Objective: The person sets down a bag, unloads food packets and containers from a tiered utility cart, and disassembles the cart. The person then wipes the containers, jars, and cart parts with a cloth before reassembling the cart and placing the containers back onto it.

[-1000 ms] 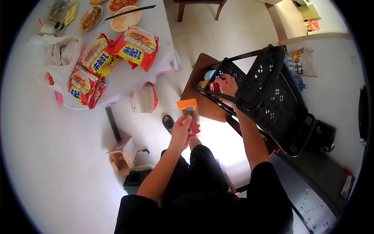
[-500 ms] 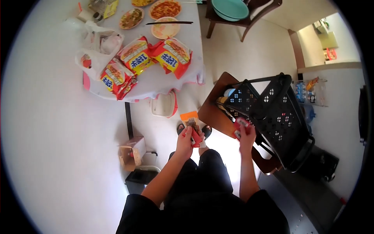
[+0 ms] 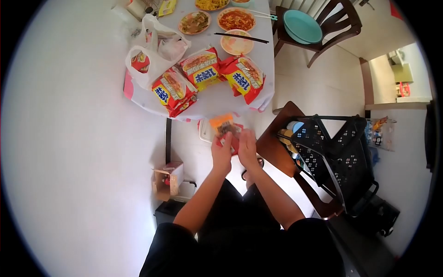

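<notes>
Cloth-draped surface [image 3: 217,99] bears served dishes [image 3: 236,19] and red-and-yellow instant-noodle packs [image 3: 200,69] as a person holds an orange-topped clear packet [image 3: 222,122] before its near edge.

Fingers of the left hand [image 3: 222,156] grip the packet with red packaging [image 3: 235,145] beside it; those of the right hand [image 3: 248,148] lie against the red, their grip impossible to tell. Near right, a black perforated basket [image 3: 353,173] rests on a wooden chair [image 3: 278,138].

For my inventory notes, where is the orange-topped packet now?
In the head view, the orange-topped packet is near the centre, in the left hand, with the right hand beside it.
</notes>
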`<state>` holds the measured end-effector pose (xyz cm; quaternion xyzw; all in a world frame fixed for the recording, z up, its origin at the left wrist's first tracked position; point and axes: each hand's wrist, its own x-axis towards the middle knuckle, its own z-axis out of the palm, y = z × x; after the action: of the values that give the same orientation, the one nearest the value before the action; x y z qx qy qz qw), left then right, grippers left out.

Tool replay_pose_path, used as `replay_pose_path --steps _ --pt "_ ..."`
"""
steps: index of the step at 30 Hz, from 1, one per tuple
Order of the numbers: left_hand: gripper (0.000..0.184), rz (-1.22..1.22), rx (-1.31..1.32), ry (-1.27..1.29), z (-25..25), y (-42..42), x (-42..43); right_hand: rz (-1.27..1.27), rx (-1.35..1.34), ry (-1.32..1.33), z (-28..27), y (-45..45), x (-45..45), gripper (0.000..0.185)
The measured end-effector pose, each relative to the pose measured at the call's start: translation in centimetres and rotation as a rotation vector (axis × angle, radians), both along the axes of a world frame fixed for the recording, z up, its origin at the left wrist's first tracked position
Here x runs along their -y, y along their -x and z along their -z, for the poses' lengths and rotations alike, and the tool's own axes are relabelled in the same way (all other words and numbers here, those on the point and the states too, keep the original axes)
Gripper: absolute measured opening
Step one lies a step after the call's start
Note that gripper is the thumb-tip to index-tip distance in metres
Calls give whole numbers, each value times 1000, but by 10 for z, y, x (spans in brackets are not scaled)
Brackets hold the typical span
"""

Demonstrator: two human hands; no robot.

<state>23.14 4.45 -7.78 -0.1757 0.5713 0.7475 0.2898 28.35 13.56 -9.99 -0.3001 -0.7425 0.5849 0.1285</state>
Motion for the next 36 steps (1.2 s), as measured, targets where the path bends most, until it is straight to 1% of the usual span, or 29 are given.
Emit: replay_pose_path --steps 3,4,6,7,8,9,10,11,13,14,16,17,18,20,21,24,27,28,30,33,35,36 --pt "50 133 -114 264 -36 72 -8 33 -40 79 14 56 4 36" --pt "54 241 -236 378 -20 95 -5 91 -64 45 26 72 8 32" --pt "61 462 -493 599 24 141 -1 143 -6 118 48 94 15 34" --pt "64 494 -573 629 31 158 -5 175 22 152 49 105 15 36" --pt "67 528 -655 654 37 173 -10 185 71 256 50 114 13 39" --pt "70 564 -734 679 44 186 -15 199 122 363 36 123 11 43" --pt "73 653 -704 707 37 199 -22 213 171 473 31 131 11 48" --pt "74 705 -733 746 41 209 -29 235 125 518 36 140 10 48" --pt "77 811 -786 827 50 218 -40 281 35 609 55 151 12 46" --pt "74 817 -835 876 52 216 -43 304 -11 603 64 156 12 46" --pt "72 732 -1026 880 63 208 -40 347 -103 585 76 163 13 46" --pt "71 687 -1121 876 68 202 -35 366 -149 715 79 164 13 47" --pt "63 651 -1156 837 61 195 -29 388 -197 842 81 162 11 48" --pt "60 712 -1313 787 62 183 -9 469 -282 1051 78 158 8 48" --pt "59 736 -1393 764 63 180 -1 467 -304 1090 77 155 5 48" --pt "58 1006 -1343 834 65 171 13 445 -383 1212 81 141 2 46" --pt "61 1099 -1387 979 78 176 8 348 -347 1119 84 108 -5 49" --pt "67 1102 -1392 934 86 181 5 356 -283 1030 85 94 -7 48" --pt "71 1088 -1430 942 96 187 2 370 -153 860 83 59 -5 46" --pt "73 1041 -1476 936 97 186 -8 433 -6 809 100 -7 3 38" --pt "72 1010 -1522 944 100 182 -7 505 25 800 118 -56 11 37" --pt "70 986 -1466 955 90 175 -10 539 39 799 121 -78 15 37"
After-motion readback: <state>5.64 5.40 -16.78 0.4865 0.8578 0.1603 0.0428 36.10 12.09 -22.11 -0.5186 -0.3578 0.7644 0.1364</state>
